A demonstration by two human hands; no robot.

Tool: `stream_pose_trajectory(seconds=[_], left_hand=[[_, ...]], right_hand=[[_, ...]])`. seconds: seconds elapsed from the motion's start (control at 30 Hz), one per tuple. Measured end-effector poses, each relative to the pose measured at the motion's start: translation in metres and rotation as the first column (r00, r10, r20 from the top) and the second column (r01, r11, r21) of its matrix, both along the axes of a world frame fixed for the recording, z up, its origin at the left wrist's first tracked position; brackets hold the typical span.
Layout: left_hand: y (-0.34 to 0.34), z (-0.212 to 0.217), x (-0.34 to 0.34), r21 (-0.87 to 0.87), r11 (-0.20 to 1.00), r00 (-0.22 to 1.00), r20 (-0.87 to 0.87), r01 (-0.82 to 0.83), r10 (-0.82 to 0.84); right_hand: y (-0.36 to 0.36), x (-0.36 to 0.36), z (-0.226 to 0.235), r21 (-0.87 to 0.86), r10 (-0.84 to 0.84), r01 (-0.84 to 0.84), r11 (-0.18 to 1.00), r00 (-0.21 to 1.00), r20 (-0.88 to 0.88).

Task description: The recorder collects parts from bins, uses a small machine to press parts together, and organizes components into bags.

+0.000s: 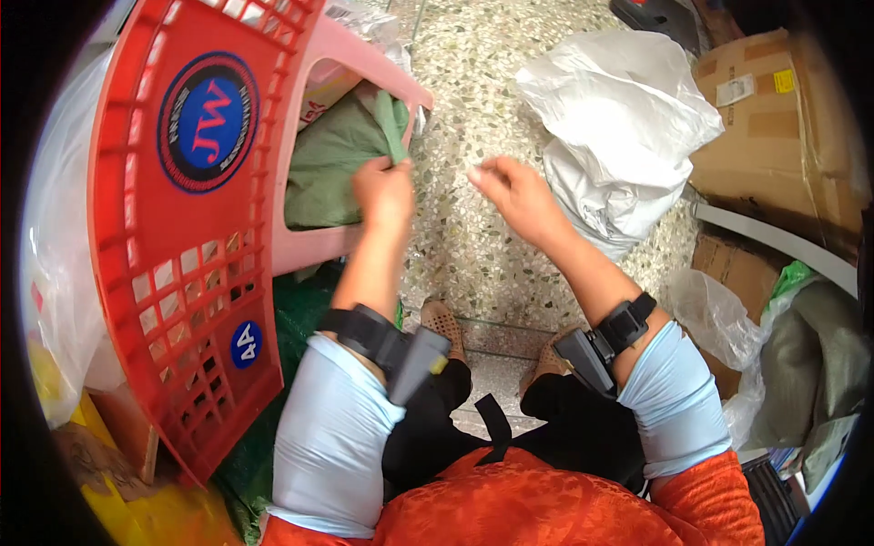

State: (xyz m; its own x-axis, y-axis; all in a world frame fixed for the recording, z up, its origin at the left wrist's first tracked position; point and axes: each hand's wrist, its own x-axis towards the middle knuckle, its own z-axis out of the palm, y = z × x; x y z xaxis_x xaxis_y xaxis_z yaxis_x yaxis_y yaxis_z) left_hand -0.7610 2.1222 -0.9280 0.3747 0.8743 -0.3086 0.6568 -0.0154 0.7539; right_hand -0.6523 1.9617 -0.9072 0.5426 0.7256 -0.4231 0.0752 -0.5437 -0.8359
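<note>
The sack [337,173], slanting one-to-seven, lies at ten o'clock from the nearer left hand [384,193] — pinching its edge — the right hand [521,196] empty, loosely curled.

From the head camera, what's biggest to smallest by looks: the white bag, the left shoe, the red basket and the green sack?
1. Red basket, perhaps enlarged by nearness to the camera
2. White bag
3. Green sack, visible part only
4. Left shoe, partly hidden
</note>
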Motion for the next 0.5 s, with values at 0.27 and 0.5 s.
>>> stream_pose_trajectory(seconds=[0.27,0.5], left_hand=[[-0.041,0.051,-0.018,-0.489,0.870,0.876,0.389,-0.064,0.284],[-0.080,0.084,-0.072,-0.778,0.628,0.994,0.066,-0.005,0.090]], right_hand=[[0.097,-0.021,-0.001,0.074,0.136,-0.124,0.990,0.972,-0.192],[0.125,0.034,0.015,0.235,-0.164,0.167,0.958,0.986,-0.031]])
